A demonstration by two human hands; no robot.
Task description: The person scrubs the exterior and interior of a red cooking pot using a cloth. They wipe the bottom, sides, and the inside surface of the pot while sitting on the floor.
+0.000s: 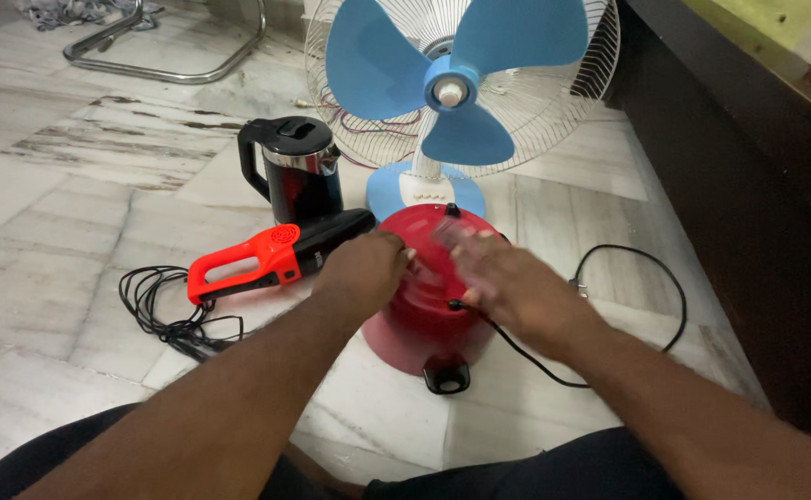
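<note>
A: What are the hands on?

B: A red cooker [424,306], turned upside down on the marble floor [53,185], right in front of the person's knees. Its wide rim lies on the tiles and a black handle [447,374] sticks out toward the camera.

A: And the left hand [365,269]?

B: It rests on the cooker's upper left side, fingers curled over the base — pressing or gripping the body, though I can't tell how firmly.

A: The right hand [507,282]?

B: On the right side of the base, fingers spread and blurred. It touches the cooker where a black cord [628,306] meets the shell; whether it pinches the plug I cannot tell.

A: Where does that cord go?

B: It loops out to the right over the floor, toward the dark cabinet [748,213].

A: What else lies about?

B: Just left of the cooker, an orange and black dryer [266,259], its own thin cable [169,310] bunched in a tangle beside it. Behind that stands a black kettle [292,167], upright, lid shut. Behind the cooker — a table fan [461,83] with blue blades and a pale blue foot. A chrome chair leg [164,56] curves across the far left corner.
</note>
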